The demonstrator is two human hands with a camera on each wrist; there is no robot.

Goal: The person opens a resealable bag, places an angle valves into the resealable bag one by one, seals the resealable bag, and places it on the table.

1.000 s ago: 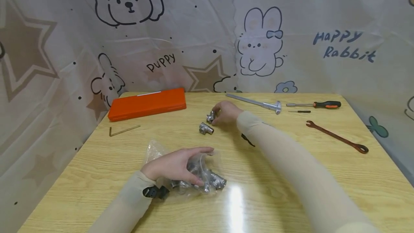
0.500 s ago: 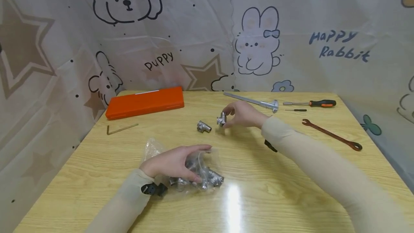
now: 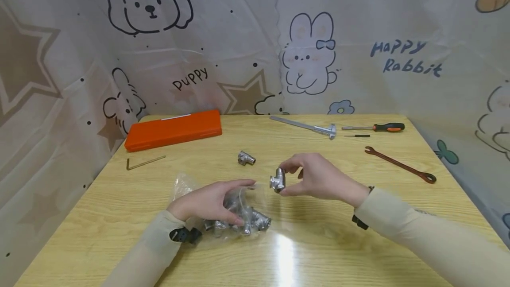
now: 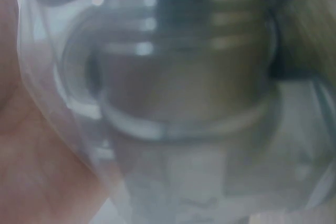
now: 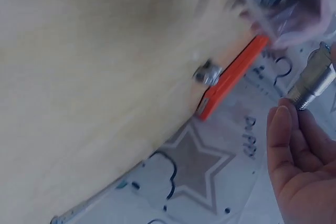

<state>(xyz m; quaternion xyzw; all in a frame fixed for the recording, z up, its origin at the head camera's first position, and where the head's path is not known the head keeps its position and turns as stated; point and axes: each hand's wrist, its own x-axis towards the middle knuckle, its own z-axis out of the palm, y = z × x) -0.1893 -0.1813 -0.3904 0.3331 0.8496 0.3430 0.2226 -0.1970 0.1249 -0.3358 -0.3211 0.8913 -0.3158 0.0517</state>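
Observation:
Between the thumb and fingertips of my right hand is a shiny metal tee-shaped pipe fitting, raised over the middle of the table. The right wrist view shows the threaded end of this pipe fitting at the fingertips. My left hand holds a clear plastic bag, thumb and fingers spread around its bulging side. Several similar metal fittings lie inside the bag. Close up and blurred, bagged metal fills the left wrist view. A second loose fitting lies on the table beyond both hands.
An orange case lies at the back left, with a hex key in front. Along the back right are a caliper, a screwdriver and a small black-handled tool. A reddish wrench lies at right.
My right hand has lifted the metal pipe fitting from beside the other loose one and brought it nearer and to the right. The left hand has stayed on the bag.

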